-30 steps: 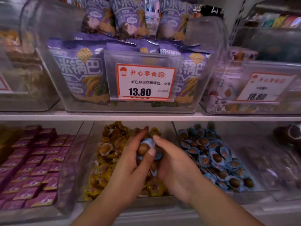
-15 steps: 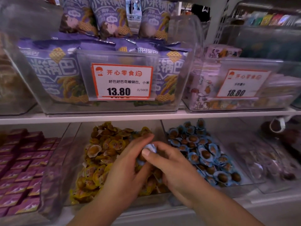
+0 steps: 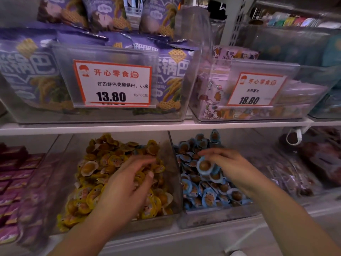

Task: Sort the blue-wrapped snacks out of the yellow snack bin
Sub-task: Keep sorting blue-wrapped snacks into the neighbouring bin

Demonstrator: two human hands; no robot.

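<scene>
On the lower shelf a clear bin (image 3: 173, 183) holds a heap of yellow-wrapped snacks (image 3: 97, 172). To its right, a second clear bin (image 3: 217, 218) holds blue-wrapped snacks (image 3: 208, 194). My right hand (image 3: 230, 167) hovers over the blue heap and pinches one blue-wrapped snack (image 3: 205, 165) between thumb and fingers. My left hand (image 3: 127, 189) lies over the yellow heap with its fingers curved down among the wrappers; whether it holds anything is hidden.
The white shelf edge (image 3: 166, 126) runs just above both bins. Above it stand clear bins of purple bags (image 3: 36, 71) with price tags (image 3: 112, 83). Purple packets (image 3: 13, 182) fill the bin at the left, dark packets (image 3: 313, 159) the right.
The hands were together over the yellow bin with a blue-wrapped snack between them. My right hand has carried the snack right, over the blue bin. My left hand has sunk onto the yellow heap.
</scene>
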